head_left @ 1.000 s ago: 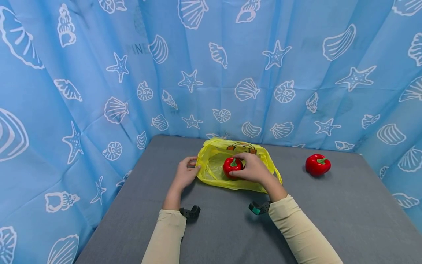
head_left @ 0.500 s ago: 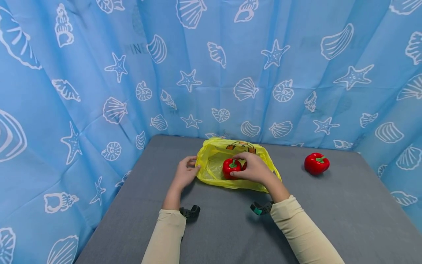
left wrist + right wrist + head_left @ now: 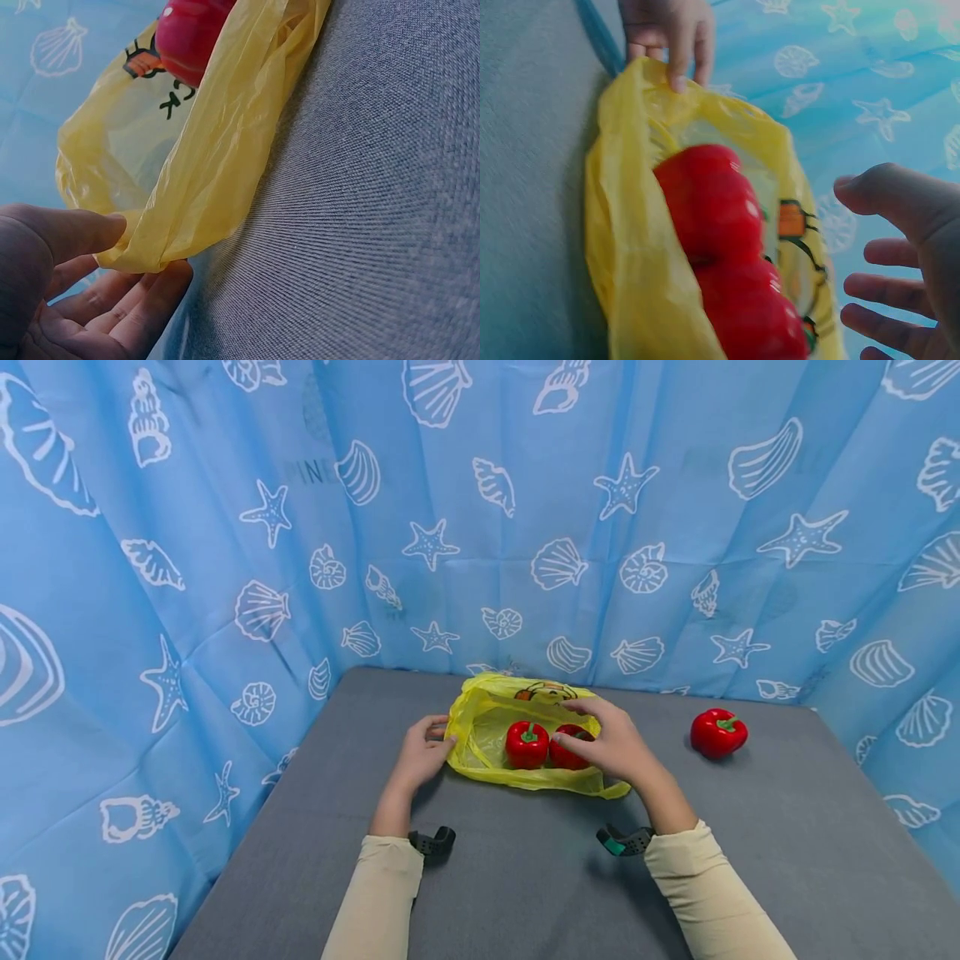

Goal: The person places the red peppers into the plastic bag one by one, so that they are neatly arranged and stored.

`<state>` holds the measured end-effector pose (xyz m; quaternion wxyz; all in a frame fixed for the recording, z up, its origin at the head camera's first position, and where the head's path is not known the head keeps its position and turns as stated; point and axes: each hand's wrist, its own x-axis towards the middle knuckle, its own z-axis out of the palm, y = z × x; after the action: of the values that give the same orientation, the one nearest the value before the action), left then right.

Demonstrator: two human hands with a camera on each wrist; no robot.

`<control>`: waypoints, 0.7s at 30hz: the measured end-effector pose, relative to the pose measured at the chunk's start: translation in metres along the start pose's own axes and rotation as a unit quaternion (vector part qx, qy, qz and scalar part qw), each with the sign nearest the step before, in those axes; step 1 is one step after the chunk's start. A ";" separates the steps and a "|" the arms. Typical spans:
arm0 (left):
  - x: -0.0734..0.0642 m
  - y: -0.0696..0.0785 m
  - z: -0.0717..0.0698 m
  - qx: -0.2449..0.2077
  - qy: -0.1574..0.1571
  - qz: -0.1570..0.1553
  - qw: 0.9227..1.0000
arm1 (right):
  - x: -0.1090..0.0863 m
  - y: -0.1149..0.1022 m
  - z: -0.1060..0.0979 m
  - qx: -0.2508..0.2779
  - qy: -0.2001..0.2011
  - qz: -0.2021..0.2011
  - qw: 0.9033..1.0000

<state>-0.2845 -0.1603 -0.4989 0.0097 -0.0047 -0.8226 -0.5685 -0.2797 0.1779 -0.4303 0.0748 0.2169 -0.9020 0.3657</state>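
A yellow plastic bag [image 3: 495,777] lies on the table with its mouth spread. Inside sit two red bell peppers side by side: the left pepper [image 3: 525,750], its green stem up, and the right pepper [image 3: 567,755], partly covered by the right hand in the head view. My left hand [image 3: 422,752] pinches the bag's left rim, and in the left wrist view its thumb lies over the plastic [image 3: 217,172] with fingers beneath. Above the bag's right side is my right hand [image 3: 618,745]. Its fingers are spread and hold nothing, apart from the peppers [image 3: 712,202] in the right wrist view.
Another red bell pepper [image 3: 717,733] lies on the grey table [image 3: 517,877] at the right. A blue curtain [image 3: 465,593] with white shell prints hangs behind the table and along its sides.
My right hand has let go of a pepper inside the bag and moved right and up, uncovering the second pepper there. The left hand stays at the rim.
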 end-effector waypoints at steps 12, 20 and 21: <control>0.001 0.002 0.002 0.002 0.007 -0.002 1.000 | -0.026 0.024 -0.049 -0.032 0.143 0.025 0.989; 0.001 0.000 0.003 0.002 0.001 -0.002 1.000 | -0.039 0.038 -0.074 -0.026 0.194 0.069 0.978; 0.001 0.000 0.003 0.002 0.001 -0.001 1.000 | -0.040 0.040 -0.077 -0.031 0.197 0.074 0.977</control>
<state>-0.2855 -0.1580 -0.4999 0.0101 -0.0037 -0.8235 -0.5672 -0.2637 0.2699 -0.4116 0.2302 0.0708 -0.8943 0.3772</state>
